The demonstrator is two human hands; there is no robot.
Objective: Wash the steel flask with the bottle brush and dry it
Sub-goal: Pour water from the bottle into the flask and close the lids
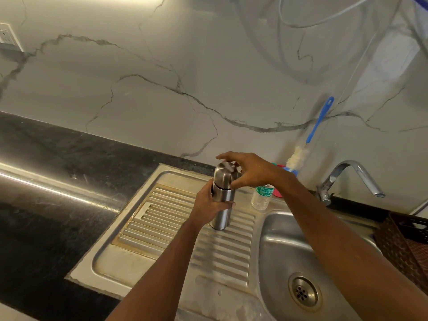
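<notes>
A steel flask (222, 216) stands upright on the ribbed steel drainboard (162, 218) left of the sink basin (284, 256). My left hand (208, 205) grips the flask's body around its middle. My right hand (247, 171) is curled over the flask's domed steel cap (223, 176), fingers and thumb around it. The bottle brush (310, 137), blue handle up and white bristles down, leans against the marble wall behind the sink, apart from both hands.
A small clear plastic bottle (261, 196) with a green label stands just right of the flask. Something red (278, 193) lies behind it. A chrome tap (347, 179) arches over the basin. A dark basket (403, 242) sits at the right edge. Black countertop (58, 181) extends left.
</notes>
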